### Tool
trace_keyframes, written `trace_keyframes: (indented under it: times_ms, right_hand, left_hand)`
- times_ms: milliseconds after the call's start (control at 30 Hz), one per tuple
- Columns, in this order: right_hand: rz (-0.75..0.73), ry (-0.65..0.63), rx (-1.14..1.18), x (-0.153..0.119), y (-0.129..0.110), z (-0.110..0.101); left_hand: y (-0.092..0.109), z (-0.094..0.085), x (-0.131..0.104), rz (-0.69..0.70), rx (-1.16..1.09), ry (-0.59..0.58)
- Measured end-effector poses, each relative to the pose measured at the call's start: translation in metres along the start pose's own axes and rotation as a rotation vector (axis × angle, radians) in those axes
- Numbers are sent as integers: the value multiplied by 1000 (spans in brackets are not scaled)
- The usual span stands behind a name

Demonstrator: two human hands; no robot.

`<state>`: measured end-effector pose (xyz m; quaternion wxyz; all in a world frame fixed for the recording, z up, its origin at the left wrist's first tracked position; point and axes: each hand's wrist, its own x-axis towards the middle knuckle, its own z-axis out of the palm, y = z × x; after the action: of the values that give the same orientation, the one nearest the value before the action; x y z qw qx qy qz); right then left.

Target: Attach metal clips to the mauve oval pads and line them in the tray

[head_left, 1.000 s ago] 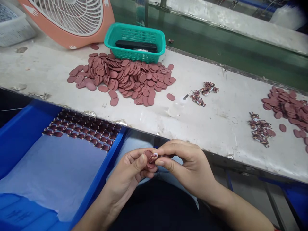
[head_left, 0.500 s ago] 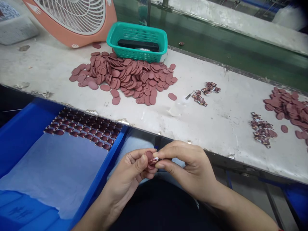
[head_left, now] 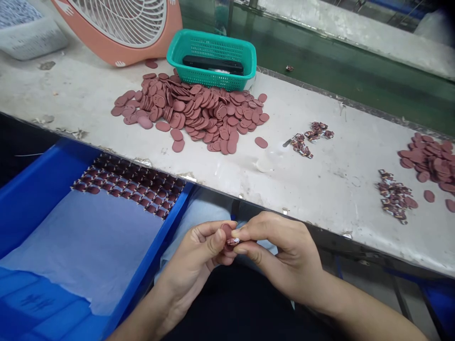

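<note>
Between thumb and fingers, my left hand (head_left: pixel 201 246) grips a reddish-brown oval disc (head_left: pixel 226 230). My right hand (head_left: pixel 280 251) pinches a small brown-and-white figurine (head_left: pixel 233 241) against that disc; the fingertips partly hide it. Both hands meet just in front of the table edge, above my lap. Beyond them on the table lie a large heap of the same oval discs (head_left: pixel 199 111) and a small group of figurines (head_left: pixel 302 146). A clear dropper bottle with a dark thin tip (head_left: pixel 265 164) lies beside those figurines.
A green basket (head_left: pixel 213 81) holding a dark object stands behind the heap, with an orange fan (head_left: pixel 142 54) to its left. At lower left, a blue crate (head_left: pixel 142 265) contains a paper sheet and rows of finished-looking pieces. More figurines (head_left: pixel 394 196) and discs (head_left: pixel 426 156) lie right.
The whole view has shifted slightly, so the table things appear farther right. Both hands keep their hold, and the figurine now sits at a slightly different angle against the disc.
</note>
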<state>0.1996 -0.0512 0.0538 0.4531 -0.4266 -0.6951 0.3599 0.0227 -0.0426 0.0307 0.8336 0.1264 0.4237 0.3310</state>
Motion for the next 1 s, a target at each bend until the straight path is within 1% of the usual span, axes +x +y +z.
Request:
trace_keyframes:
  times_ms: [467, 1000]
  right_hand:
    - [-18, -15, 23, 2, 1, 3]
    - [-12, -12, 1, 6, 3, 7]
  left_hand:
    - [-3, -3, -2, -6, -52, 28]
    - [1, -1, -2, -18, -49, 69]
